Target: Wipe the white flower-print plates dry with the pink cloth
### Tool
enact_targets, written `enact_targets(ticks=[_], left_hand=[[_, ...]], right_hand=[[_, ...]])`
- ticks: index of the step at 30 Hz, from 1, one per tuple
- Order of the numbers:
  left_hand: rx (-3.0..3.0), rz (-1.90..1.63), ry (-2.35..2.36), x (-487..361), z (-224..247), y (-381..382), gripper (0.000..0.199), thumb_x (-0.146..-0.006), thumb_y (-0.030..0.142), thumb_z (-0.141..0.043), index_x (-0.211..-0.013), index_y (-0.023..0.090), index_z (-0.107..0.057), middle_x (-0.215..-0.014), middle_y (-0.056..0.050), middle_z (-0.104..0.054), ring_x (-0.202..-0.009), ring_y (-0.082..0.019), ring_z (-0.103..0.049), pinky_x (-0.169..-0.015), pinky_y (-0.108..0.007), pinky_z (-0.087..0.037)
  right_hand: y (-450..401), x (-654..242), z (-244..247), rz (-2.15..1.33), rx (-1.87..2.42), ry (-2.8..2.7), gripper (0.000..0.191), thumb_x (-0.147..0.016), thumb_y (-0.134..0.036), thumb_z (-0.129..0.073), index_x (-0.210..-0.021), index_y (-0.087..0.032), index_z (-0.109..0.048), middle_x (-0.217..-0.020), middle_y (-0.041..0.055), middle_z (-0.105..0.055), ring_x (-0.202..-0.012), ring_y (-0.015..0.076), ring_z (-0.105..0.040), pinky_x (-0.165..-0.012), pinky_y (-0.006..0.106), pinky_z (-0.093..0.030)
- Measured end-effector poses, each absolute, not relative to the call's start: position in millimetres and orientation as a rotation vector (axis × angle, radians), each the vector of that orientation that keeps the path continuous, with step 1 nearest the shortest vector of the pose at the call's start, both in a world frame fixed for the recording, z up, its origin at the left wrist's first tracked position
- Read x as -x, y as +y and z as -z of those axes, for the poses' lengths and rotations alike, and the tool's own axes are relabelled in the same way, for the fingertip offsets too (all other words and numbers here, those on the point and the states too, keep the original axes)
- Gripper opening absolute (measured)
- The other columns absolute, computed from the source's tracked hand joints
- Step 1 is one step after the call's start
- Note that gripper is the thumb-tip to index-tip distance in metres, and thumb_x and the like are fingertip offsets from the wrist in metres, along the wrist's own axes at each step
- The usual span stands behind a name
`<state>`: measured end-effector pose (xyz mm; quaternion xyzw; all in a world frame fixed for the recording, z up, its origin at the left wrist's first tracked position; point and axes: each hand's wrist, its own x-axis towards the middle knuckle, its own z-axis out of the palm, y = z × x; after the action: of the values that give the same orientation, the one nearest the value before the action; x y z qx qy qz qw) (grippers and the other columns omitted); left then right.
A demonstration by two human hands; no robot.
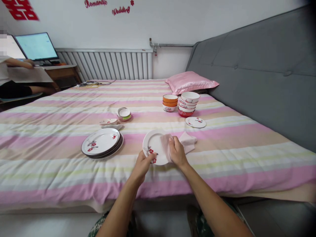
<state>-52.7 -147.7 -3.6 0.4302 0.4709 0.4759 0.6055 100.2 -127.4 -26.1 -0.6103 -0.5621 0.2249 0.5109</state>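
A white plate [156, 144] with red flowers is held tilted above the bed's front part. My left hand [143, 163] grips its lower left rim, thumb on top. My right hand [177, 152] is closed on a pale pink cloth [166, 144], pressed against the plate's right side; part of the cloth trails to the right. Left of my hands sits a stack of larger flowered plates [100, 142] with dark rims. Another small flowered plate [196, 122] lies flat on the bed, beyond my right hand.
Orange and white bowls [170, 102] and taller stacked bowls [189, 103] stand near a pink pillow [191, 82]. Small dishes [124, 113] and narrow dishes [109, 122] lie behind the large plates. A grey headboard [256, 69] bounds the right. A person [19, 74] sits at a desk, far left.
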Motion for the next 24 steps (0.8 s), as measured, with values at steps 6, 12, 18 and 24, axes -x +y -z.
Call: enact_targets(ticks=[6, 12, 18, 24], left_hand=[[-1.076, -1.049, 1.052, 56.8, 1.2, -147.6, 0.012, -0.059, 0.015, -0.061, -0.07, 0.013, -0.065, -0.063, -0.002, -0.063, -0.063, -0.015, -0.055, -0.061, -0.023, -0.041], [-1.022, -0.999, 1.091, 58.6, -3.2, -147.8, 0.01, -0.05, 0.011, -0.054, -0.057, 0.014, -0.06, -0.054, -0.001, -0.059, -0.049, -0.013, -0.049, -0.047, -0.022, -0.036], [-1.029, -0.855, 1.129, 66.7, -4.0, -148.3, 0.009, -0.05, 0.012, -0.05, -0.055, 0.015, -0.057, -0.049, 0.001, -0.053, -0.044, -0.012, -0.044, -0.041, -0.021, -0.031], [-1.011, -0.738, 1.097, 71.9, -7.3, -147.4, 0.007, -0.047, 0.012, -0.048, -0.05, 0.015, -0.054, -0.045, 0.002, -0.049, -0.039, -0.009, -0.038, -0.038, -0.02, -0.023]], right_hand=[[-127.3, -111.9, 22.9, -0.59, 1.353, -1.456, 0.03, -0.088, -0.045, -0.032, -0.068, -0.024, -0.035, -0.055, -0.0054, -0.039, -0.055, 0.0146, -0.043, -0.056, 0.026, -0.031], [-130.0, -113.7, 21.3, -0.669, 1.283, -1.536, 0.031, -0.086, -0.046, -0.039, -0.066, -0.023, -0.038, -0.055, -0.006, -0.036, -0.053, 0.0126, -0.039, -0.053, 0.024, -0.029], [-134.4, -113.5, 17.7, -0.739, 1.252, -1.692, 0.029, -0.087, -0.044, -0.041, -0.066, -0.022, -0.043, -0.056, -0.0054, -0.041, -0.054, 0.0127, -0.041, -0.054, 0.024, -0.029], [-140.1, -109.0, 14.1, -0.813, 1.161, -1.789, 0.026, -0.084, -0.043, -0.046, -0.069, -0.022, -0.049, -0.059, -0.0049, -0.048, -0.056, 0.0129, -0.044, -0.056, 0.023, -0.033]])
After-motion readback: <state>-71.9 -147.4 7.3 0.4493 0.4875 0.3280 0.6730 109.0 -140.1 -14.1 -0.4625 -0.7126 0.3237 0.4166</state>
